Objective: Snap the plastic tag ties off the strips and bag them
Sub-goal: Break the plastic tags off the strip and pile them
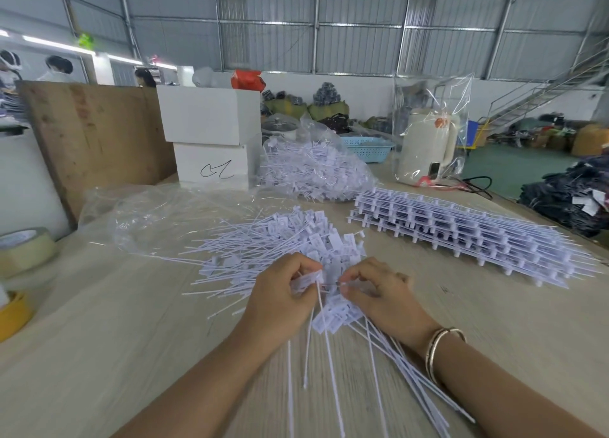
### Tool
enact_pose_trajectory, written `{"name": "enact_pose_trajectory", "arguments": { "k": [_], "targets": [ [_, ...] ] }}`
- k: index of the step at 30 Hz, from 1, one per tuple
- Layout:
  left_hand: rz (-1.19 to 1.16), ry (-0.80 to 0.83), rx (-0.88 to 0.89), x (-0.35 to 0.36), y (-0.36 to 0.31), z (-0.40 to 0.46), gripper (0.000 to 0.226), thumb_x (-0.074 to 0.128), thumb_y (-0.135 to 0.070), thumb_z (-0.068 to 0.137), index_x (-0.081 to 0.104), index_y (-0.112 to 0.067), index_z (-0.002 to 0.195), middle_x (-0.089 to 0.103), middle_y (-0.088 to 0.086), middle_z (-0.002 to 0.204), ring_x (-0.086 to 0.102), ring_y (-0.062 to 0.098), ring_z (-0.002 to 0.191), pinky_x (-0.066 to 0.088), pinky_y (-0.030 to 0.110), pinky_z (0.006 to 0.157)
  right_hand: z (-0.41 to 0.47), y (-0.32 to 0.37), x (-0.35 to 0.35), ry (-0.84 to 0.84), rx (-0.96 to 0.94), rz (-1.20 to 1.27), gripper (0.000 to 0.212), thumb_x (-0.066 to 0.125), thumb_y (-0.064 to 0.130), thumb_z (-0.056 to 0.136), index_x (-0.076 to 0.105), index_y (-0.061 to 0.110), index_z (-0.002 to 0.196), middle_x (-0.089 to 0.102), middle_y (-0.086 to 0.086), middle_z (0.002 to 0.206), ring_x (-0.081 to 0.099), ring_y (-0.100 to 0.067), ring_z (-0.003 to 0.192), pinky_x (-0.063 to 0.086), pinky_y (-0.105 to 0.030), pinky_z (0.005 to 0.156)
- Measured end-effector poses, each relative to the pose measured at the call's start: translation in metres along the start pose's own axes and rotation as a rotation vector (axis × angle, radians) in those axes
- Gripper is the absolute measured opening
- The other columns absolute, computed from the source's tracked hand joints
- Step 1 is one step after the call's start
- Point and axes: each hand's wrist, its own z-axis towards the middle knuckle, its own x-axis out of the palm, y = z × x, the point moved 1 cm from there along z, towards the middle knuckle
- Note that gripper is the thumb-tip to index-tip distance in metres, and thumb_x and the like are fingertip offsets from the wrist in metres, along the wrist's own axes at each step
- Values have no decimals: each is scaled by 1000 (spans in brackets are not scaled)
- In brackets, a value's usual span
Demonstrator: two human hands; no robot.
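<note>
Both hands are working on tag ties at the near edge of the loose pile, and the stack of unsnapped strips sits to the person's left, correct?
Not quite. The head view shows the stack of unsnapped strips on the person's right. Both the left hand and right hand do pinch tag ties at the loose pile.

Both hands, left hand and right hand, pinch white tag ties over the table.

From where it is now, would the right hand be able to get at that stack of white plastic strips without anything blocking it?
Probably yes. The right hand is busy pinching white tag ties, but bare wooden table lies between it and the stack of white plastic strips on its side.
</note>
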Motion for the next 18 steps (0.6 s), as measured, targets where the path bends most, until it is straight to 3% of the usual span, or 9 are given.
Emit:
{"name": "enact_pose_trajectory", "arguments": {
  "k": [3, 8, 13, 18],
  "targets": [
    [84, 40, 73, 0, -1, 0, 31, 61, 4, 76, 66, -23, 92, 60, -11, 90, 54, -3, 85, 36, 6, 70, -1, 1, -1, -2, 21, -29, 14, 60, 38, 87, 52, 48, 94, 52, 23, 107, 48, 4, 100, 14, -24, 84],
    [227, 136, 148, 6, 4, -3, 28, 60, -2, 80, 63, -18, 103, 46, -7, 101, 49, 2, 94, 31, 2, 76, -3, 8, -4, -122, -74, 37, 19, 58, 32, 89, 52, 50, 90, 50, 23, 103, 49, 8, 96, 18, -25, 85],
    [236, 145, 128, 9, 6, -4, 49, 57, -8, 84, 44, -21, 129, 41, -10, 110, 41, -6, 92, 30, -1, 76, -7, 14, 6, 17, -129, -29, 8, 52, 39, 92, 58, 43, 94, 48, 23, 104, 38, 11, 107, 16, -28, 91],
    [256, 213, 167, 14, 4, -6, 60, 53, -9, 86, 31, -21, 141, 39, -8, 119, 37, -2, 99, 29, 1, 79, -5, 12, 6, 84, -90, -23, 22, 47, 41, 94, 64, 33, 83, 53, 18, 99, 41, 3, 104, 17, -33, 93]
  ]
}}
